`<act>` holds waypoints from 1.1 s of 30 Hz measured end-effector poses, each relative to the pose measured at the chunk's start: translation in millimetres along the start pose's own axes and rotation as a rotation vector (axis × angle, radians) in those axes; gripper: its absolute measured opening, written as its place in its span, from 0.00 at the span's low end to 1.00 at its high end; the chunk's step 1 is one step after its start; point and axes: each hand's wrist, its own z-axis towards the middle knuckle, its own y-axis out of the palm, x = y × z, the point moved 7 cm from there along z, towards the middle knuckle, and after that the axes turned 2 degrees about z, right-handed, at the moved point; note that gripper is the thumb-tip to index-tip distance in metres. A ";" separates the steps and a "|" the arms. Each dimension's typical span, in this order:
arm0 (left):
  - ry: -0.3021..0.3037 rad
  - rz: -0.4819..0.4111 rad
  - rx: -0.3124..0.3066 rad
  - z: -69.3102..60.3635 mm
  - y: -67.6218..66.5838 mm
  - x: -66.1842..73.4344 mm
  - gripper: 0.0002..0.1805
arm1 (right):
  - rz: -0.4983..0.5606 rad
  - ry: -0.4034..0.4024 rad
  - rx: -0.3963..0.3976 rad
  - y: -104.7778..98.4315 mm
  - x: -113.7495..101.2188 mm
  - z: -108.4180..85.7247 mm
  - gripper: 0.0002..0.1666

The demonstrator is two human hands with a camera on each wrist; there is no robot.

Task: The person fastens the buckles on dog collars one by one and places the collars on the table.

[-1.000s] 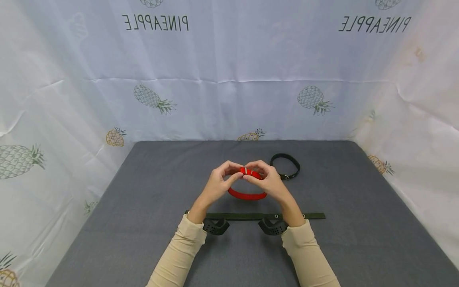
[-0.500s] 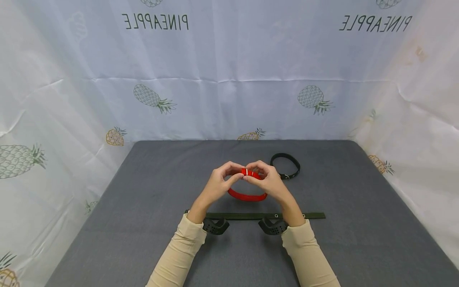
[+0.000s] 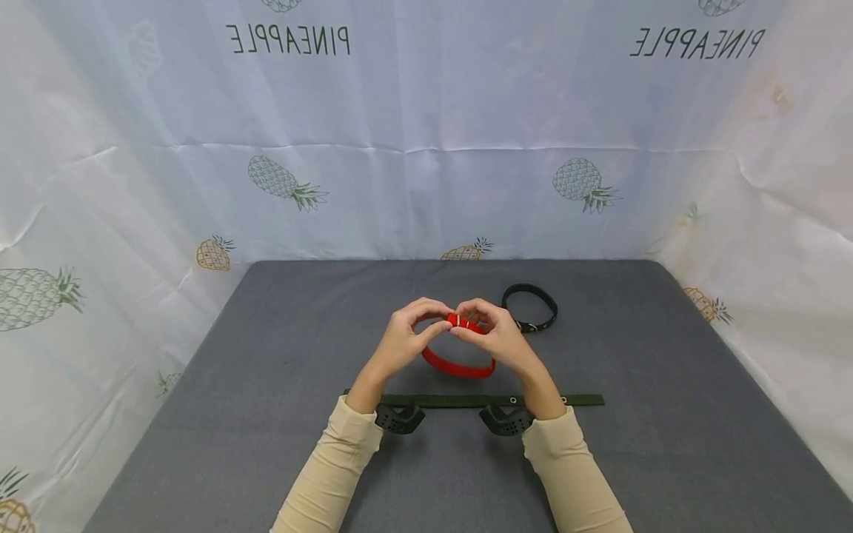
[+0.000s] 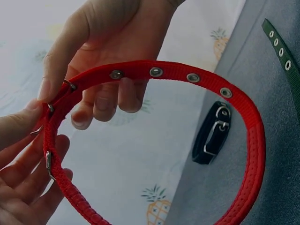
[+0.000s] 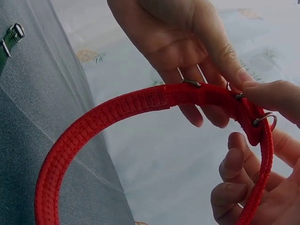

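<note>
A red collar [image 3: 458, 368] with metal eyelets and buckle fittings is held up as a loop above the table. My left hand [image 3: 404, 337] pinches it near the buckle between thumb and fingers. Close beside it, my right hand [image 3: 501, 334] pinches the same stretch, the two thumb tips almost meeting. In the left wrist view the eyelets run along the loop's upper side, with a left fingertip touching the band by one. The strap lies overlapped through metal loops there. In the right wrist view, a ring [image 5: 267, 120] sticks out by the left fingers.
Behind the right hand a black collar [image 3: 556, 307] lies buckled in a ring on the grey table [image 3: 300, 318]. A dark green strap [image 3: 460, 402] with eyelets lies straight across the table under the wrists. A pineapple-print curtain [image 3: 426, 200] surrounds the table.
The lower part of the red collar's loop has swung slightly down, towards the person. Both hands keep their hold and have hardly moved.
</note>
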 end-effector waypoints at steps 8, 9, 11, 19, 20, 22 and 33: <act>0.001 -0.008 0.007 -1.2 -2.1 -0.9 0.11 | 0.013 -0.030 0.001 -0.7 3.0 0.4 0.14; 0.001 -0.005 0.009 -1.1 -2.6 -0.8 0.11 | 0.015 -0.030 0.000 -0.8 3.4 0.5 0.14; 0.000 -0.004 0.013 -0.7 -3.4 -0.6 0.11 | 0.018 -0.025 0.000 -1.1 4.0 0.9 0.14; -0.001 -0.014 0.065 -0.3 -13.0 1.1 0.11 | 0.030 -0.018 0.005 -3.3 3.6 1.7 0.14; -0.002 -0.016 0.072 -0.2 -14.2 1.1 0.11 | 0.031 -0.019 0.006 -3.7 3.2 1.7 0.14; -0.003 -0.015 0.080 0.0 -16.0 1.0 0.11 | 0.032 -0.021 0.009 -4.5 2.4 1.6 0.15; -0.013 -0.030 0.109 -1.3 -22.4 0.3 0.13 | 0.035 -0.018 0.031 -7.0 4.5 2.2 0.14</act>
